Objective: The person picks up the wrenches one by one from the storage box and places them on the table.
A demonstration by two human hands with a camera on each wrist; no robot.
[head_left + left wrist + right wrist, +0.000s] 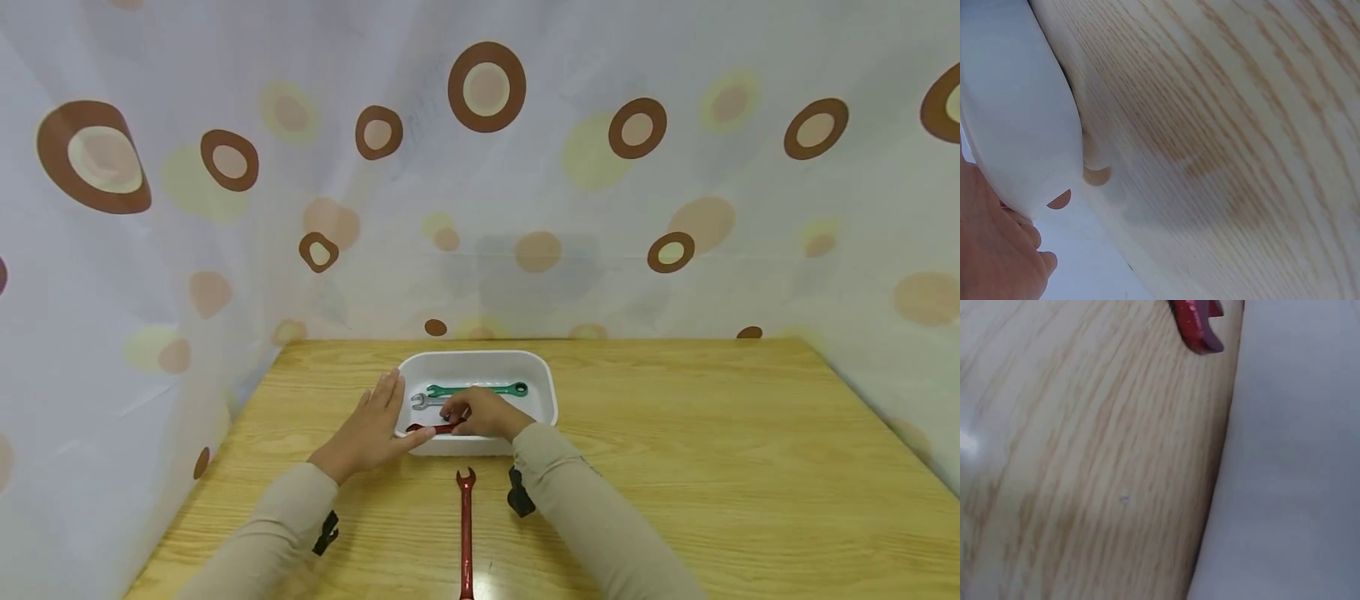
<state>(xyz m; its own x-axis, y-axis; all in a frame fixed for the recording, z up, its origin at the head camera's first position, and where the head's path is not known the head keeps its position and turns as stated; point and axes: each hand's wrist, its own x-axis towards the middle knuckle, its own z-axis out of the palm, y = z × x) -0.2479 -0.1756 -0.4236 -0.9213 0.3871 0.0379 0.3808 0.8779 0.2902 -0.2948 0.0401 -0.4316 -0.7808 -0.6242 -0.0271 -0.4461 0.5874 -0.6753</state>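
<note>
— Right hand (483,414), what's it doing?
— It reaches into the white tray (542,371), fingers curled round a short red wrench (429,427) lying at the tray's near-left corner. The wrench's open end pokes out toward the tray's left wall.

— And the left hand (371,429)?
— Flat, fingers straight, resting against the tray's left rim. Its fingertips reach up along that rim, and its thumb lies close to the red wrench. In the left wrist view the palm (991,250) sits pressed to the tray's outer wall (1016,112).

— What else is in the tray?
— A green wrench (480,389) lies crosswise toward the tray's far side, ring end to the right. A silver wrench (424,402) sits just nearer than it, partly hidden under the right hand.

— Anything outside the tray?
— A long red wrench (466,533) lies on the worktop (712,467) just in front of the tray, open end pointing at the tray's near wall. The right wrist view catches that open end (1197,328) beside the tray's wall. Behind the tray hangs a curtain (480,167) with brown circles.
</note>
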